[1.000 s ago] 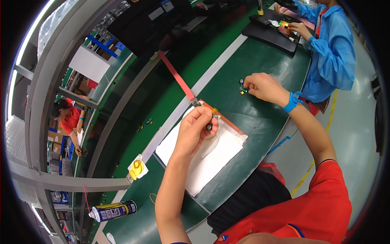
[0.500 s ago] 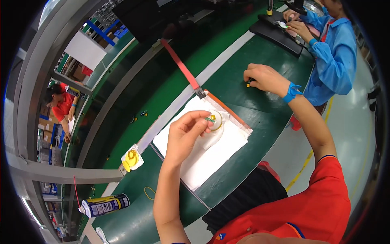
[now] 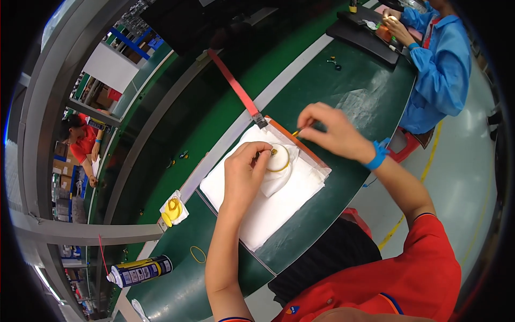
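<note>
My left hand (image 3: 244,174) rests on a white cloth pad (image 3: 263,198) on the green bench and pinches a small round white part with a yellow ring (image 3: 279,159). My right hand (image 3: 330,131), with a blue wristband, is just right of that part. Its fingertips pinch a small yellow piece (image 3: 295,132) held a little above the pad's orange edge. The two hands are close but do not touch.
A red strip (image 3: 233,86) runs back from the pad. Yellow rings on a white cloth (image 3: 173,210), a loose yellow ring (image 3: 197,254) and a spray can (image 3: 140,271) lie to the left. A person in blue (image 3: 440,70) works at a black tray (image 3: 365,35) on the right.
My right hand came back from the far right of the bench to the pad, now pinching a small yellow piece. My left hand stayed on the round part.
</note>
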`<action>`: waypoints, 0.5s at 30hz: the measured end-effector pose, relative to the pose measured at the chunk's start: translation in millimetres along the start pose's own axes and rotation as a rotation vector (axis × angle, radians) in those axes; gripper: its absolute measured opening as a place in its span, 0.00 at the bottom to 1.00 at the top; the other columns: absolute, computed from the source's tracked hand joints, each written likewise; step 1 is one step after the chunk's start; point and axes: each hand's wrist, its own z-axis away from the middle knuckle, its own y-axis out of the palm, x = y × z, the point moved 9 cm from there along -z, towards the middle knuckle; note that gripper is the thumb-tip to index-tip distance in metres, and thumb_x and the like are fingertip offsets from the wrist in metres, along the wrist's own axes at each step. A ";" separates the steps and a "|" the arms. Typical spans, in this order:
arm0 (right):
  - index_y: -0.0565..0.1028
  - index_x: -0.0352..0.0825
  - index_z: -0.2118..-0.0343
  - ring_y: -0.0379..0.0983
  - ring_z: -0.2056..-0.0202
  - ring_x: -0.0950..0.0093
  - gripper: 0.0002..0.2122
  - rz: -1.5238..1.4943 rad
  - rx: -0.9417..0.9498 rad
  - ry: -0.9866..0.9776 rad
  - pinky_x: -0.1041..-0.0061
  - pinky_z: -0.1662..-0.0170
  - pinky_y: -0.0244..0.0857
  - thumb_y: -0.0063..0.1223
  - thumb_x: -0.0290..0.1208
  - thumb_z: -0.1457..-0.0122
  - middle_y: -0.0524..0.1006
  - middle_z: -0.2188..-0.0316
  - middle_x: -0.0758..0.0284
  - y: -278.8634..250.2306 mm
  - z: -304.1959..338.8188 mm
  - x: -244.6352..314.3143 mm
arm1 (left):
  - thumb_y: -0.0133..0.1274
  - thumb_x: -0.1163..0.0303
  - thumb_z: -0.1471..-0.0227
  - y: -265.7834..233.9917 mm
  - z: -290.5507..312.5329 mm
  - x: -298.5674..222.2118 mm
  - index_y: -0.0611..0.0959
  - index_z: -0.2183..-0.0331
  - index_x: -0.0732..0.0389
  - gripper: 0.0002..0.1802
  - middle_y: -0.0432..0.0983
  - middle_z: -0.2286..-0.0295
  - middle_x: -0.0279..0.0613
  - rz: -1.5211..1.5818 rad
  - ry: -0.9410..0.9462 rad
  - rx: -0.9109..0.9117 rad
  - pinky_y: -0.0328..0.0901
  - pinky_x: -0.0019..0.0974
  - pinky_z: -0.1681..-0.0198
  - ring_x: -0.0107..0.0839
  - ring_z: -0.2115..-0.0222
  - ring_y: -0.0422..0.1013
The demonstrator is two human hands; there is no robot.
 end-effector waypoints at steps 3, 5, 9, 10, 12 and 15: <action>0.76 0.32 0.65 0.74 0.65 0.71 0.07 0.021 0.007 -0.105 0.73 0.61 0.70 0.62 0.22 0.46 0.76 0.69 0.65 30.6 -2.6 27.8 | 0.59 0.78 0.47 2.1 -2.4 -9.7 0.85 0.65 0.65 0.06 0.81 0.68 0.45 -0.089 0.092 -0.031 0.70 0.35 0.65 0.35 0.71 0.76; 0.76 0.33 0.66 0.73 0.66 0.68 0.07 0.059 0.017 -0.177 0.70 0.64 0.69 0.61 0.19 0.48 0.76 0.70 0.65 43.8 -4.5 31.4 | 0.60 0.78 0.49 2.2 -3.0 -6.3 0.84 0.66 0.65 0.06 0.81 0.68 0.45 -0.127 0.124 -0.057 0.71 0.37 0.65 0.38 0.71 0.77; 0.74 0.33 0.67 0.72 0.66 0.66 0.08 0.163 -0.085 -0.311 0.69 0.66 0.68 0.59 0.16 0.49 0.75 0.71 0.65 48.2 -7.2 36.4 | 0.61 0.79 0.51 -0.9 -2.1 -15.5 0.84 0.67 0.64 0.06 0.80 0.68 0.45 -0.229 0.289 -0.130 0.71 0.40 0.64 0.42 0.68 0.76; 0.74 0.33 0.67 0.72 0.66 0.65 0.08 0.159 -0.116 -0.275 0.69 0.66 0.68 0.58 0.15 0.49 0.75 0.71 0.64 45.4 -7.9 32.4 | 0.61 0.79 0.52 1.6 -1.8 -18.4 0.84 0.68 0.63 0.06 0.81 0.68 0.45 -0.188 0.293 -0.111 0.71 0.40 0.63 0.43 0.67 0.76; 0.73 0.33 0.67 0.71 0.66 0.65 0.09 0.118 -0.075 -0.233 0.69 0.66 0.68 0.59 0.15 0.49 0.75 0.71 0.64 48.3 -7.2 27.7 | 0.61 0.80 0.52 4.7 -1.8 -11.6 0.84 0.68 0.63 0.06 0.81 0.68 0.44 -0.057 0.211 -0.063 0.71 0.40 0.62 0.43 0.67 0.76; 0.73 0.32 0.67 0.72 0.66 0.66 0.08 0.010 0.018 -0.138 0.70 0.66 0.68 0.59 0.15 0.48 0.75 0.71 0.64 54.4 -9.5 19.2 | 0.61 0.80 0.52 -4.7 -3.0 -8.0 0.84 0.68 0.63 0.06 0.81 0.68 0.44 -0.140 0.259 -0.157 0.71 0.40 0.63 0.41 0.68 0.77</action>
